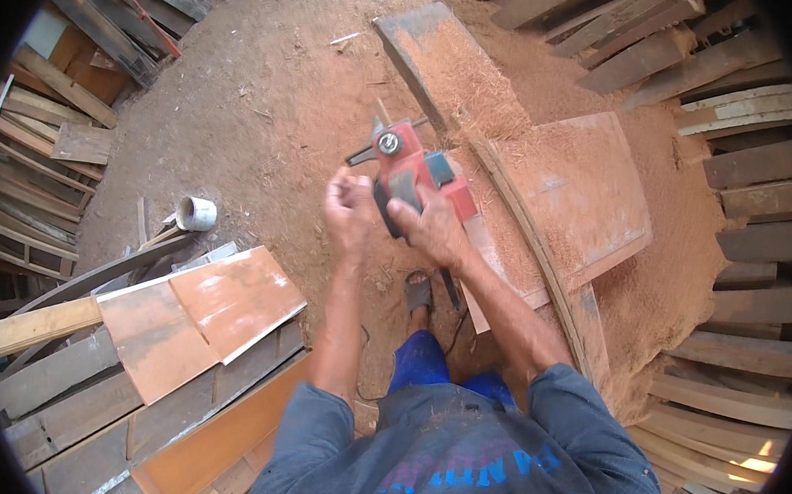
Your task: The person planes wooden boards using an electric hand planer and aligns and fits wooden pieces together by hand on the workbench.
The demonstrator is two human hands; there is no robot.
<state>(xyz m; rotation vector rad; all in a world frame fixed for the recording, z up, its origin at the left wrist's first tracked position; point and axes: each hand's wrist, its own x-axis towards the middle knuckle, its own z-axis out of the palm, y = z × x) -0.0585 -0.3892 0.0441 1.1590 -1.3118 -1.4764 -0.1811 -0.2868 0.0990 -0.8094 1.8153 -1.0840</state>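
Red power planer, one piece, is in the right hand, left of one long wooden strip; one left hand curls near it, its hold I cannot tell.

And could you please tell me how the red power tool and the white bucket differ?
The red power tool is boxy, with projecting parts; the white bucket is round. The right hand holds the tool up; no hand touches the bucket. The tool mixes red and dark parts; the bucket is mostly whitish.
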